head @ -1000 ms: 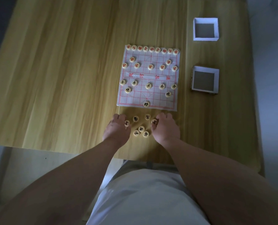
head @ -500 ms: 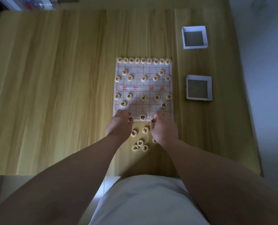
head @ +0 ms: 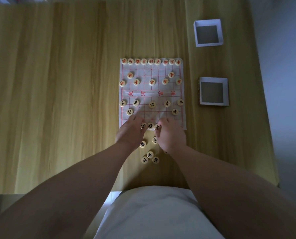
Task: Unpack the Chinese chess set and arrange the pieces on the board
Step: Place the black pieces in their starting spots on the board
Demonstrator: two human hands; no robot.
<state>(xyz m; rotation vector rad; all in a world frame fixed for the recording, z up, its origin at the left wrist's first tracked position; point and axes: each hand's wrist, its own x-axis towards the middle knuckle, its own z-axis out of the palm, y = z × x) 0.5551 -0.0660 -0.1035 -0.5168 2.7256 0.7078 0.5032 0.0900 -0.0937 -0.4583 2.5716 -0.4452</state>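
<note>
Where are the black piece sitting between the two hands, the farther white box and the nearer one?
Black piece (head: pixel 150 125): head view, centre of its face.
Farther white box (head: pixel 208 44): head view, its near wall.
Nearer white box (head: pixel 213 103): head view, its near rim.

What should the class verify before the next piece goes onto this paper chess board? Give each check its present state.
1. Sixteen round wooden red-lettered pieces set on the white paper board: ok.
2. Black-lettered general piece centred in the near row: ok.
3. Left advisor piece and right advisor piece flank it: ok.
4. Hands off both: not ok; left hand touches one, right hand pinches the other.
5. Six loose black-lettered pieces waiting on the wooden table: cannot tell; five show.
</note>
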